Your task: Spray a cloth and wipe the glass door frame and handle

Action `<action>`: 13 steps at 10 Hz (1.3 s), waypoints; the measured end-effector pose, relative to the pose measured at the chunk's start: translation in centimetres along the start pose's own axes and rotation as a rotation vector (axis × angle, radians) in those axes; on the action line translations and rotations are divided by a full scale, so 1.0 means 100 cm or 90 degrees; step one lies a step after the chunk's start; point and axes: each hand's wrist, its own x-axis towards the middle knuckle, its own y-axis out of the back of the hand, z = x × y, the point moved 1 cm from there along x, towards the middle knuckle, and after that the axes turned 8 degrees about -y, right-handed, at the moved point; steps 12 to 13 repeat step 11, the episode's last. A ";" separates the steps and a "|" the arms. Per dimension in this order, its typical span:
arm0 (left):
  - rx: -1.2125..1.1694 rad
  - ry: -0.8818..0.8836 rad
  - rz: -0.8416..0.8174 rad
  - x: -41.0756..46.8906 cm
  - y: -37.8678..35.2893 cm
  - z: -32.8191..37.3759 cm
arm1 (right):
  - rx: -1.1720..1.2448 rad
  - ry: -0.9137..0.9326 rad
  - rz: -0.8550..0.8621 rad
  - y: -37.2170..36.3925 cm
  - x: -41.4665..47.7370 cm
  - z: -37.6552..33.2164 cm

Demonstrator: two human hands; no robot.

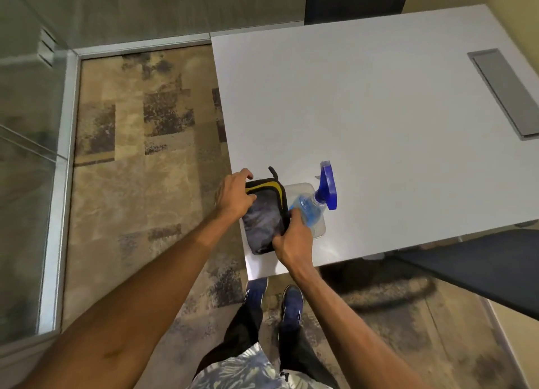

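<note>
Cloth (264, 222) at tabletop (379, 111) near corner, 6 o'clock, both hands' fingers grasping it: left hand (234, 197) far edge, right hand (291, 242) near edge; lift clear, then grab spray bottle (313, 203) touching at 3 o'clock.

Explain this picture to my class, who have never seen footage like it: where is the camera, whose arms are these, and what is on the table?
There is no machine here. A person wears the camera on the head, so this one view looks down past the person's own arms. Both hands are on a folded dark cloth with a yellow and black edge, at the near corner of a white table. The left hand grips its far left corner; the right hand holds its right edge. Beside it, to the right, stands a clear spray bottle of blue liquid with a blue trigger head. Glass panels in a metal frame stand to the left. No spraying or wiping has started yet.
</note>
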 end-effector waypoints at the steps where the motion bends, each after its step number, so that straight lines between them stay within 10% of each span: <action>1: 0.072 -0.050 0.027 -0.003 -0.002 -0.002 | -0.050 0.014 -0.007 -0.002 0.006 0.001; 7: 0.412 -0.249 -0.125 -0.004 -0.028 -0.015 | -0.184 0.022 -0.134 -0.017 0.035 0.018; 13: 0.331 -0.209 -0.060 -0.013 -0.027 -0.015 | -0.370 0.186 -0.037 0.002 0.017 0.018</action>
